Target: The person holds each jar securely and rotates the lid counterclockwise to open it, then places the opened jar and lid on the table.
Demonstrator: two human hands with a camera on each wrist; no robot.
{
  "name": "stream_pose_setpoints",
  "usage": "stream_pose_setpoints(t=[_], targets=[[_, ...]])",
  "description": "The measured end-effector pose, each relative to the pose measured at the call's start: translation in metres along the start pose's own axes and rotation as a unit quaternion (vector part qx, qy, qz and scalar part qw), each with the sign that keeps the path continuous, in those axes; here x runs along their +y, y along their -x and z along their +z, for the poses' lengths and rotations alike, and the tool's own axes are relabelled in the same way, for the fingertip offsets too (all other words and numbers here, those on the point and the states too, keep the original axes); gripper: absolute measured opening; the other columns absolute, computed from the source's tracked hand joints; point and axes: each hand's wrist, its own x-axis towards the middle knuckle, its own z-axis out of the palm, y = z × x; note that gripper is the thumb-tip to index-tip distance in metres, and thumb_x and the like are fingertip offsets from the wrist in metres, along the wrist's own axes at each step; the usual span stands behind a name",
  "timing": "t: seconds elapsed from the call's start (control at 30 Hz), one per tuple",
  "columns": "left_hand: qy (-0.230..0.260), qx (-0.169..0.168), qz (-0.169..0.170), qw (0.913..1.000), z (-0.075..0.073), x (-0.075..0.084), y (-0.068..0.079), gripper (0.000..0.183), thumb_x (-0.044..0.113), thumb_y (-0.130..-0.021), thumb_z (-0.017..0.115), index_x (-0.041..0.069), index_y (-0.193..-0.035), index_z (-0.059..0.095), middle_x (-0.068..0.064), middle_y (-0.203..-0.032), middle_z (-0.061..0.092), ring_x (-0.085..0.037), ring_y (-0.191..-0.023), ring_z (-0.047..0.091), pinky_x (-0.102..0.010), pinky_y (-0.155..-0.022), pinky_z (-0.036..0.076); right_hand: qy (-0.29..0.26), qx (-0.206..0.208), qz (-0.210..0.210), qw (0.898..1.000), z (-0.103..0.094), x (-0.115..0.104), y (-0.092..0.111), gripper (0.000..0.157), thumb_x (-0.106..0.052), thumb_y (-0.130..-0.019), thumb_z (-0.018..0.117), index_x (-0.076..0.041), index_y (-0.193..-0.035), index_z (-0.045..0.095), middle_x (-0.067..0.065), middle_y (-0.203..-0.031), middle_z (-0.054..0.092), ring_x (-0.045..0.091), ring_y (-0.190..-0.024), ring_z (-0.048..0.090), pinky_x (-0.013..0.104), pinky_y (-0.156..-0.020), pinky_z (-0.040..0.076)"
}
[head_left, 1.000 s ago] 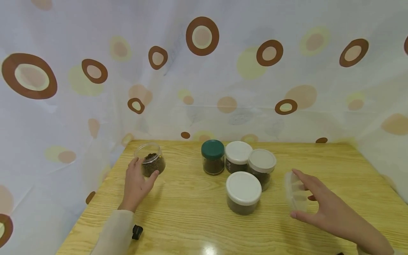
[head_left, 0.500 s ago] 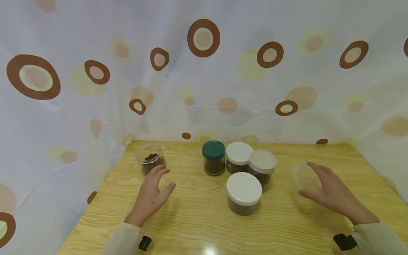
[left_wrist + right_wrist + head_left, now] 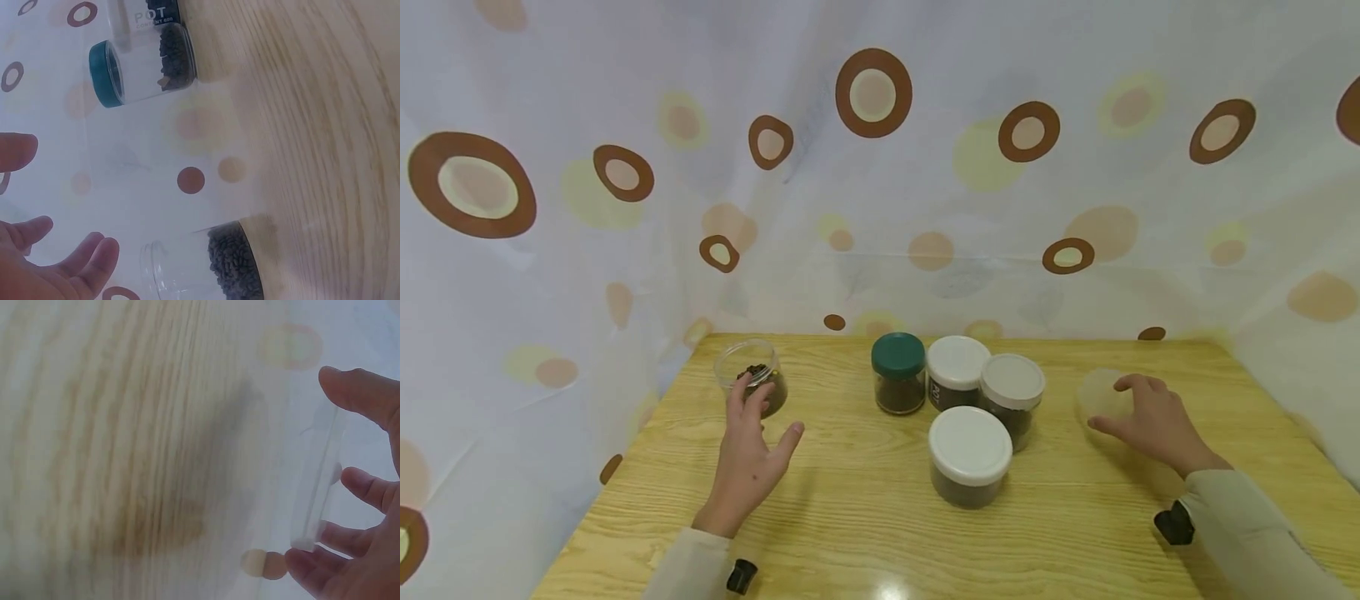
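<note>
In the head view my left hand [image 3: 747,467] reaches toward an uncovered clear jar [image 3: 778,392], its fingertips overlapping the jar's near side. Dark grains fill the bottom of this jar [image 3: 234,262]; the left wrist view shows a gap between the spread fingers and its rim. On the right, my right hand [image 3: 1161,425] pinches a translucent lid [image 3: 1096,398] by its edge, thumb on one side and fingers opposite. Seen from the right wrist, the lid [image 3: 317,481] is edge-on, held above the tabletop.
Mid-table stand a green-lidded jar [image 3: 898,375] and, close to it, a white-lidded jar [image 3: 958,362] with a dark label, another white-lidded jar [image 3: 1013,383] and a wider white-lidded jar [image 3: 970,458] in front. A patterned sheet [image 3: 925,167] hangs behind the wooden table [image 3: 850,517].
My right hand has carried the lid away from me, turning it from upright to flatter. My left hand drew back from the uncovered jar, then its fingers extended toward it again. The jars stayed put.
</note>
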Motion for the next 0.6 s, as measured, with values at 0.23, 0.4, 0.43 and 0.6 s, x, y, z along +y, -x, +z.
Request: stream_pose_setpoints(t=[0.23,0.4,0.43,0.6], targets=[[-0.01,-0.014,0.005,0.9998,0.004,0.001,0.003,0.064,0.021,-0.092,0.069,0.001,-0.145,0.039,-0.021,-0.163,0.011,-0.042,-0.13,0.05,-0.055,-0.092,0.052,0.007,-0.01,0.023,1.0,0.005,0.015,-0.016,0.082,-0.048,-0.088,0.069,0.016,-0.131,0.042,0.046,-0.134,0.036,0.064,-0.122,0.028,0.073,-0.1,0.021],[-0.014,-0.012,0.02,0.9996,0.005,0.002,0.004,0.061,0.02,-0.092,0.07,0.002,-0.143,0.042,-0.019,-0.163,0.013,-0.04,-0.13,0.051,-0.053,-0.092,0.052,0.009,-0.028,0.046,0.999,0.009,0.027,-0.02,0.08,-0.05,-0.089,0.066,0.018,-0.125,0.043,0.048,-0.127,0.039,0.064,-0.116,0.031,0.07,-0.095,0.025],[-0.014,-0.011,0.023,0.9996,0.006,0.002,0.004,0.06,0.02,-0.092,0.07,0.003,-0.143,0.043,-0.018,-0.163,0.014,-0.039,-0.13,0.051,-0.053,-0.092,0.052,0.009,-0.031,0.048,0.998,0.01,0.028,-0.02,0.079,-0.05,-0.09,0.066,0.018,-0.123,0.043,0.048,-0.126,0.039,0.065,-0.114,0.031,0.07,-0.093,0.027],[-0.011,-0.005,0.037,0.9992,0.005,0.002,0.004,0.058,0.018,-0.091,0.071,0.003,-0.141,0.046,-0.017,-0.162,0.017,-0.038,-0.128,0.051,-0.052,-0.09,0.053,0.009,-0.039,0.054,0.998,0.012,0.03,-0.02,0.077,-0.053,-0.09,0.063,0.015,-0.121,0.045,0.049,-0.126,0.037,0.07,-0.111,0.031,0.07,-0.086,0.032]])
